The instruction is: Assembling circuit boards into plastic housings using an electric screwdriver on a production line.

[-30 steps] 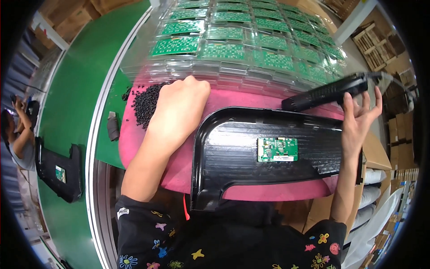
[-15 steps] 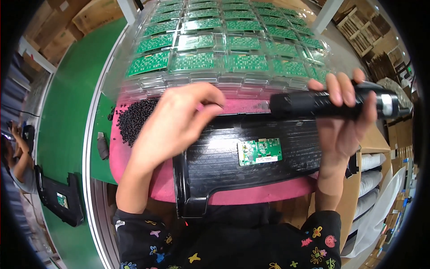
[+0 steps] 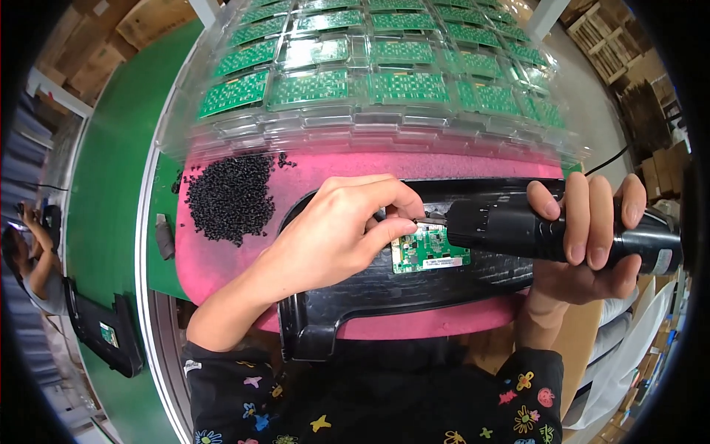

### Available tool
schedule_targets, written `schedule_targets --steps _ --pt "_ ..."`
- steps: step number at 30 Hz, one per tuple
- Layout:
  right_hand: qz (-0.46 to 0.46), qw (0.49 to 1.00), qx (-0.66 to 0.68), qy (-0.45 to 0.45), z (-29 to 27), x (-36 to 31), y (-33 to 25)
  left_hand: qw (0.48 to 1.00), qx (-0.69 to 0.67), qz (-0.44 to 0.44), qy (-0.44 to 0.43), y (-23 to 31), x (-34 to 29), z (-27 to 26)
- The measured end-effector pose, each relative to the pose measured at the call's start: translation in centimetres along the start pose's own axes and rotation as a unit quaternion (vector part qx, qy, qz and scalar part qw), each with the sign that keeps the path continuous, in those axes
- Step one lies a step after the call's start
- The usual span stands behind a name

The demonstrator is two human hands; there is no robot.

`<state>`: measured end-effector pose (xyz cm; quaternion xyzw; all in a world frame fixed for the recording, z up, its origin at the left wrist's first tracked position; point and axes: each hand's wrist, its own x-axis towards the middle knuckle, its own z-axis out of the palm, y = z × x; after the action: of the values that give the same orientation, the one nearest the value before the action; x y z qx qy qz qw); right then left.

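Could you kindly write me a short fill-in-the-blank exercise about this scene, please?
1. The right hand holds a screwdriver coloured ____.
2. The mat beneath the panel is coloured ____.
3. The black pile lies to the ____ of the panel.
4. The board in the panel is coloured ____.

Missing words: black; pink; left; green.

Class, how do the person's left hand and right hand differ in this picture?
The left hand pinches with thumb and finger beside the metal bit; the right hand wraps around the black driver. The left hand shows mainly its back; the right hand shows curled fingers. Both are bare.
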<state>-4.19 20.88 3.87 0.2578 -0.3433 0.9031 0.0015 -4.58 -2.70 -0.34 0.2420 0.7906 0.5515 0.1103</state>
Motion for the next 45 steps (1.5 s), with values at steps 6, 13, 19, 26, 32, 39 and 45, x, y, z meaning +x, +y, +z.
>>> schedule_targets --steps 6,13,19,26,32,39,45 --pt "0.01 0.998 -0.017 -0.06 0.1 0.1 -0.4 0.987 -0.109 -0.11 -0.044 0.7 0.1 -0.2" --pt "-0.022 0.999 -0.026 -0.035 0.4 0.2 -0.9 0.992 -0.097 -0.054 -0.063 0.5 0.4 -0.2" --pt "0.038 0.976 -0.175 -0.12 -2.8 1.4 -2.9 0.998 0.046 0.017 -0.03 0.4 0.3 -0.6" --pt "0.061 0.964 -0.255 -0.05 -1.4 1.9 -2.3 0.999 0.046 0.027 0.003 0.6 0.7 -0.8" --pt "0.086 0.949 -0.304 0.011 -0.4 1.9 -2.1 0.992 0.107 0.067 -0.001 0.0 0.4 -0.7" --pt "0.081 0.941 -0.328 0.019 0.0 1.4 -2.0 0.982 0.16 0.081 -0.064 0.2 0.4 -0.6" --pt "0.083 0.944 -0.318 -0.01 0.0 1.7 -1.6 0.978 0.176 0.08 -0.074 -0.2 0.1 -0.7"
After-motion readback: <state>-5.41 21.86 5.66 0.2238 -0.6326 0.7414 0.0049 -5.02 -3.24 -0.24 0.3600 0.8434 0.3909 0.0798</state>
